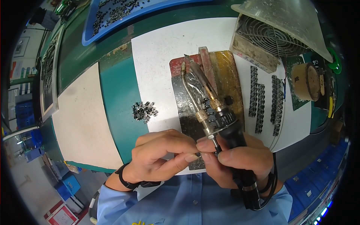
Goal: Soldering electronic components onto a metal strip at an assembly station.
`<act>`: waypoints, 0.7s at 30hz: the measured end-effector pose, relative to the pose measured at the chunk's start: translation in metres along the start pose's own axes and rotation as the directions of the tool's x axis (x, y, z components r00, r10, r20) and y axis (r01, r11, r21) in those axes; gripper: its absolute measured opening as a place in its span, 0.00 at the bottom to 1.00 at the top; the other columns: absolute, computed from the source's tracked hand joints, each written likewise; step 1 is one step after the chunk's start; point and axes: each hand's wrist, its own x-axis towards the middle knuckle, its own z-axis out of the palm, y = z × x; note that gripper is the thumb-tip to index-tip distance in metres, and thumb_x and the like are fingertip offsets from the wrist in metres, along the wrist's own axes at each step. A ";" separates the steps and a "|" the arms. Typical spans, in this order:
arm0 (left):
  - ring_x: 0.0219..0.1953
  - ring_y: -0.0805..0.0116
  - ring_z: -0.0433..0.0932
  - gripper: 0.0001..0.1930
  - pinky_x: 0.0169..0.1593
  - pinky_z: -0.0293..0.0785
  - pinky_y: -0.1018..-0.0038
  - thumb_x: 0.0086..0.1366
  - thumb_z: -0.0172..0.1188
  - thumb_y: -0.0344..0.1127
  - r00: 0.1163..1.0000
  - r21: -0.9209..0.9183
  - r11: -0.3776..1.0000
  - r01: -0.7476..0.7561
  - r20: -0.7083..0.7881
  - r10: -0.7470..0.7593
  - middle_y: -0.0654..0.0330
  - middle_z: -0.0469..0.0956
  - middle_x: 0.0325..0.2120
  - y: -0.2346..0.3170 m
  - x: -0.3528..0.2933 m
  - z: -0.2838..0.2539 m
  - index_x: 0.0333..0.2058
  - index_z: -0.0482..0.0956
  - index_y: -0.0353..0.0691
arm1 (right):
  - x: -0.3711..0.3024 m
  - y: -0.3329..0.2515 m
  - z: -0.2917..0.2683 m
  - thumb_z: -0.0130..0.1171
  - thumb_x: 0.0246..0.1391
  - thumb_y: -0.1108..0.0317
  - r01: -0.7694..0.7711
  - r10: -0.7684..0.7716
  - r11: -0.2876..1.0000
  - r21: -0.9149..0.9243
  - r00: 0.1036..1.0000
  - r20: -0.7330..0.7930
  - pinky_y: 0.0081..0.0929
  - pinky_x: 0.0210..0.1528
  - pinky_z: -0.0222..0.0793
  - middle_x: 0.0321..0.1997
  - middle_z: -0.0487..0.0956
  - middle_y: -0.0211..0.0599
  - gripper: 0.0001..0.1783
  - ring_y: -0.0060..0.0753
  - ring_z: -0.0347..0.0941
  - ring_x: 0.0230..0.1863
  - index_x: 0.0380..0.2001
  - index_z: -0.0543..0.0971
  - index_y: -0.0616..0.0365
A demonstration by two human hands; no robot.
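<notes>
My left hand (161,153) is closed, thumb and forefinger pinching a tiny dark part (198,154) low in the middle. A black-handled soldering iron (231,129) with a bent metal feed tube (190,92) lies in the grip of my right hand (247,161). Its tip points away from me, over a worn metal plate (187,118). The right fingertips meet the left ones around the tiny part, whose exact kind is too small to make out. Several small black components (209,107) sit on the plate, partly hidden behind the iron.
Loose small parts (144,111) lie heaped at the left on a green mat (120,90). Rows of black components (258,101) line the white sheet (157,48) at right. Beyond are a fan (272,35), a tape roll (306,81) and a blue tray (87,37).
</notes>
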 end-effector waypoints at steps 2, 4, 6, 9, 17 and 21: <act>0.25 0.65 0.76 0.06 0.27 0.72 0.76 0.49 0.60 0.19 1.000 -0.001 1.000 0.018 0.003 -0.018 0.53 0.77 0.25 0.000 0.000 0.000 0.29 0.76 0.30 | 0.001 0.001 0.000 0.58 0.43 0.78 -0.001 0.001 1.000 -0.005 1.000 -0.018 0.19 0.20 0.63 0.18 0.72 0.32 0.06 0.26 0.68 0.18 0.28 0.74 0.61; 0.25 0.64 0.76 0.07 0.28 0.72 0.75 0.49 0.61 0.19 1.000 0.018 1.000 -0.003 0.000 0.003 0.53 0.77 0.25 -0.002 0.002 0.001 0.29 0.76 0.30 | 0.003 0.001 0.001 0.58 0.43 0.77 -0.003 0.003 1.000 -0.011 0.999 -0.036 0.20 0.20 0.64 0.18 0.72 0.32 0.06 0.27 0.68 0.18 0.28 0.74 0.61; 0.25 0.64 0.76 0.07 0.28 0.72 0.75 0.49 0.61 0.19 1.000 0.032 0.999 -0.011 -0.010 0.012 0.53 0.77 0.25 -0.002 0.001 0.001 0.29 0.76 0.29 | 0.004 0.002 0.000 0.58 0.43 0.77 -0.001 0.001 1.000 -0.015 0.999 -0.042 0.20 0.21 0.64 0.18 0.73 0.33 0.06 0.27 0.68 0.19 0.28 0.74 0.61; 0.25 0.64 0.76 0.07 0.28 0.72 0.75 0.49 0.61 0.19 1.000 -0.007 1.000 0.007 -0.024 -0.007 0.53 0.77 0.25 -0.003 -0.002 0.002 0.29 0.75 0.29 | -0.005 0.002 -0.005 0.58 0.43 0.77 0.002 -0.003 1.000 -0.024 0.999 -0.047 0.20 0.21 0.64 0.19 0.73 0.33 0.06 0.28 0.69 0.19 0.28 0.74 0.61; 0.25 0.64 0.76 0.06 0.27 0.72 0.76 0.49 0.61 0.19 1.000 0.032 0.999 -0.024 -0.013 0.024 0.53 0.77 0.25 -0.002 0.000 0.001 0.29 0.75 0.29 | -0.005 0.003 -0.008 0.59 0.43 0.76 0.010 -0.015 0.998 -0.057 0.997 -0.078 0.21 0.22 0.65 0.21 0.74 0.36 0.06 0.29 0.70 0.20 0.27 0.74 0.61; 0.24 0.65 0.76 0.06 0.27 0.72 0.76 0.49 0.61 0.19 0.999 0.011 1.000 -0.027 -0.022 0.028 0.53 0.77 0.25 -0.005 -0.001 0.003 0.29 0.75 0.30 | -0.005 0.002 -0.005 0.59 0.42 0.76 0.018 -0.025 0.997 -0.072 0.995 -0.093 0.21 0.22 0.66 0.21 0.74 0.37 0.06 0.30 0.71 0.21 0.27 0.74 0.61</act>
